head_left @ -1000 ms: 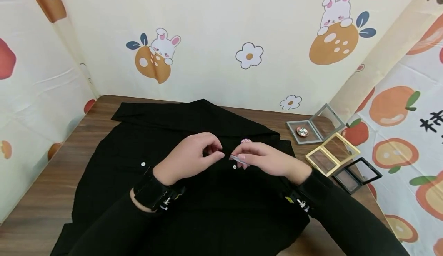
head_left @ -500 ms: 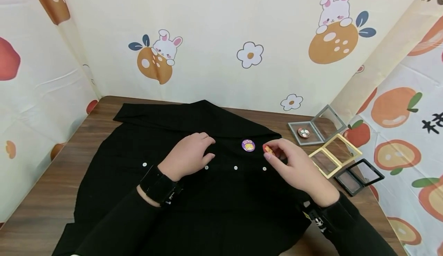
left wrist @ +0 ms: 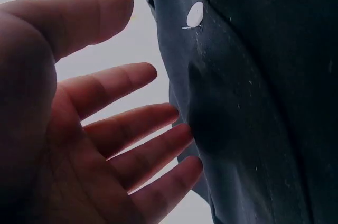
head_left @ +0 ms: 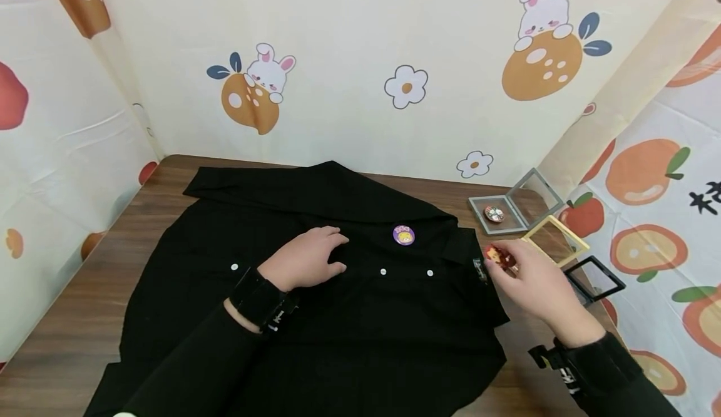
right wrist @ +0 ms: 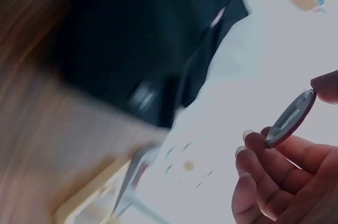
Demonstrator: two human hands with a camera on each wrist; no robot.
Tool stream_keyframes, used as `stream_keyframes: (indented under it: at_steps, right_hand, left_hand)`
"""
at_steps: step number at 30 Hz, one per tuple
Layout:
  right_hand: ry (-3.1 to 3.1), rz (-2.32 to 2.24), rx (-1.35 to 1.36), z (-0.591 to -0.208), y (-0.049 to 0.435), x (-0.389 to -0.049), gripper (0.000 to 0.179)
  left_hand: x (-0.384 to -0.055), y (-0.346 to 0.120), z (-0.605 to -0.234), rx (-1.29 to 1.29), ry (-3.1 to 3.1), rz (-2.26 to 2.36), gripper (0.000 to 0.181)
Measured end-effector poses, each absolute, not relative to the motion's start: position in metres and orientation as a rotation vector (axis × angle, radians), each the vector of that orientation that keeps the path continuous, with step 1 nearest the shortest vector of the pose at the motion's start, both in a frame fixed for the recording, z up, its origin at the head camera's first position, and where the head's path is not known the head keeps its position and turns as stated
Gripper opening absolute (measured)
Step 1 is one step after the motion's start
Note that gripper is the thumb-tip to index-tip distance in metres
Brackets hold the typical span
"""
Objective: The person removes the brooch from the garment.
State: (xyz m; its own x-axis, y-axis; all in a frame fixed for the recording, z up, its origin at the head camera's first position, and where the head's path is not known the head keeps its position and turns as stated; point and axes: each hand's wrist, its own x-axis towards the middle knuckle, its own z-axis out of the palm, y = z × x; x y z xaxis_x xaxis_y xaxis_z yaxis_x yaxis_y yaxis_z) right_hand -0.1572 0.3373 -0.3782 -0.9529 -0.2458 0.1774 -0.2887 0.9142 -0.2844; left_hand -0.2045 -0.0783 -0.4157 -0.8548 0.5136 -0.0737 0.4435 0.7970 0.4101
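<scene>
A black buttoned shirt (head_left: 338, 329) lies spread out on the wooden table. My left hand (head_left: 304, 257) is over its front with fingers apart and relaxed; in the left wrist view the fingertips come up to the cloth, and nothing is held. Beyond the shirt's right edge, my right hand (head_left: 532, 279) pinches a round red-and-yellow button badge (head_left: 497, 255) between thumb and fingers. The right wrist view shows that badge (right wrist: 290, 119) nearly edge-on, with its silvery back visible. A purple badge (head_left: 403, 235) with a yellow figure sits face up on the shirt's upper right.
On the right stand a grey case (head_left: 477, 209) with a round badge (head_left: 494, 214) inside, a gold-rimmed case (head_left: 577, 245) and a black case (head_left: 611, 287), all with lids raised. My right hand partly covers the gold and black ones. Patterned curtains (head_left: 343, 110) surround the table.
My right hand has moved right with the red-and-yellow badge, from the shirt's middle to beside the cases. The purple badge, partly hidden before, shows fully. My left hand has shifted slightly and its fingers spread.
</scene>
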Motion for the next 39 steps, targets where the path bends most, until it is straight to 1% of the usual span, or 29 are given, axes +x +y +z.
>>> stream_keyframes:
  at_steps: [6,9,16,24,31,34,39]
  right_hand:
    - [-2.988,0.293,0.257,-0.378,0.378,-0.166,0.047]
    - [-3.032,0.279,0.201,-0.379,0.396,-0.172,0.05]
    - [-3.116,0.273,0.114,-0.38,0.42,-0.183,0.054]
    - [-3.121,0.249,0.071,-0.389,0.425,-0.196,0.051]
    - [-3.149,0.136,0.041,-0.403,0.42,-0.204,0.052]
    - [-3.18,0.073,0.042,-0.405,0.419,-0.207,0.05]
    - [-3.208,0.002,0.098,-0.408,0.418,-0.214,0.04]
  left_hand:
    - [-0.209,-0.079,-0.417,0.726,2.794,0.563,0.052]
    - [-0.211,-0.078,-0.417,0.707,2.779,0.556,0.053]
    - [-0.211,-0.075,-0.418,0.668,2.747,0.554,0.059]
    - [-0.209,-0.074,-0.417,0.667,2.753,0.537,0.058]
    - [-0.208,-0.073,-0.418,0.679,2.762,0.525,0.056]
    - [-0.208,-0.071,-0.42,0.687,2.768,0.521,0.054]
    - [-0.207,-0.071,-0.421,0.695,2.787,0.508,0.051]
